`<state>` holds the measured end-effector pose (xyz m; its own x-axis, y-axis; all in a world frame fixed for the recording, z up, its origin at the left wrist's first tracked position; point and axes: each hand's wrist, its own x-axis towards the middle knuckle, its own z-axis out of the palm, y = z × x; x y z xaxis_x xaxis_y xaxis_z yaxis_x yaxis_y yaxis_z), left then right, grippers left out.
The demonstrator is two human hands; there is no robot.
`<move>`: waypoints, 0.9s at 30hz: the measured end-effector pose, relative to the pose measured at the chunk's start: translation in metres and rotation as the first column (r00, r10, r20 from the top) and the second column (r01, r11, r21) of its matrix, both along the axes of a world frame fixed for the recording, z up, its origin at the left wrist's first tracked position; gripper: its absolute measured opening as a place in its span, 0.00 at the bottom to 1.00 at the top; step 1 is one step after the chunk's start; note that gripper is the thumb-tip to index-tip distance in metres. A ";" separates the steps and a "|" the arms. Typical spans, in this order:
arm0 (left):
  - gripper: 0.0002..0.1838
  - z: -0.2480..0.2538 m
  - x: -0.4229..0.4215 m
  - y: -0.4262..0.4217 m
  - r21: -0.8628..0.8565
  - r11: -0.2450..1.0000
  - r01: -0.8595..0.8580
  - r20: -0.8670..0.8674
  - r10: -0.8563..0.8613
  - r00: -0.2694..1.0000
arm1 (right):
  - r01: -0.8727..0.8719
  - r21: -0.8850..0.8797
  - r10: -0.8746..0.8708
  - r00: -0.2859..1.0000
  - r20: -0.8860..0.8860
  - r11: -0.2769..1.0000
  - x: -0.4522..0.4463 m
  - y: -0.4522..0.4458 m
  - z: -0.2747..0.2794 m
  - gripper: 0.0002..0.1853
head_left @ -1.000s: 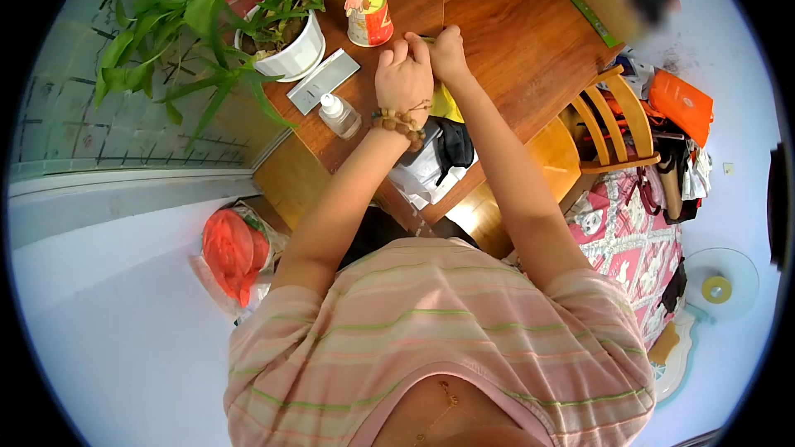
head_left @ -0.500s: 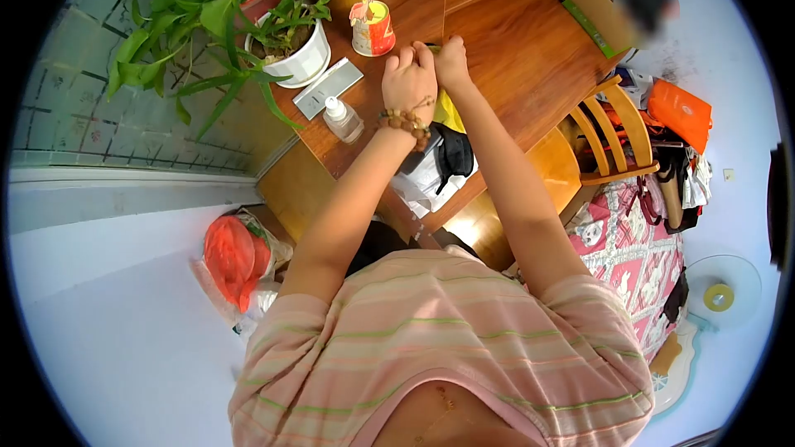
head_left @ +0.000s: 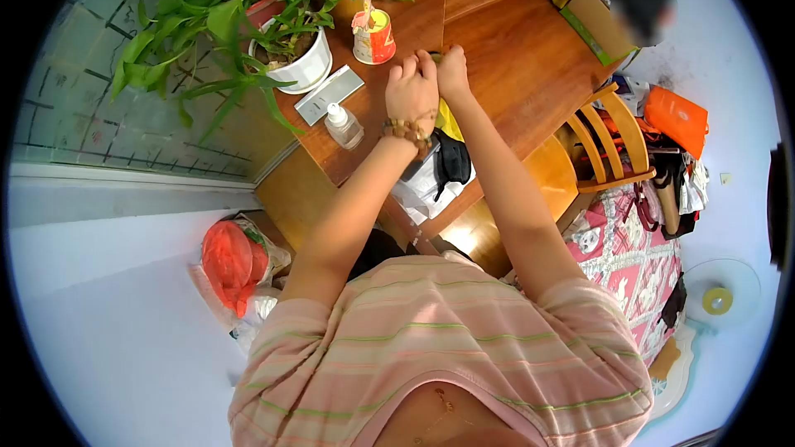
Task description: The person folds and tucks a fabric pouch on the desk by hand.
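Both hands are close together over the wooden table [head_left: 522, 58]. My left hand [head_left: 411, 93], with a beaded bracelet at the wrist, has its fingers curled around something I cannot make out. My right hand [head_left: 452, 73] is closed beside it, and what it grips is hidden. A small dark edge shows between the fingertips. Below the hands lie a yellow item [head_left: 448, 122], a black pouch [head_left: 453, 162] and a white plastic bag [head_left: 421, 190]. Left of my left hand are a clear bottle [head_left: 344, 127], a silver box [head_left: 329, 94] and a red and white paper cup [head_left: 373, 36].
A potted plant [head_left: 308, 62] stands at the left by the window. A wooden chair [head_left: 613, 136] is at the right edge. Boxes [head_left: 598, 23] sit at the back right. A red bag [head_left: 234, 258] lies low on the left, and a bed [head_left: 633, 240] is at the right.
The view has shifted slightly, so the table and hands appear lower. Both hands remain close together and closed, with little visible change in their pose.
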<state>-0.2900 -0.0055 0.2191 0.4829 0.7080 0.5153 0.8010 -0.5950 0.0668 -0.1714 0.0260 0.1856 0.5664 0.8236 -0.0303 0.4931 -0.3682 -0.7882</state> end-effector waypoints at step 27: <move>0.21 0.000 -0.016 -0.039 0.005 0.999 0.031 0.000 -0.031 1.000 | -0.061 0.146 0.076 0.993 -0.095 0.987 -0.018 -0.050 -0.004 0.41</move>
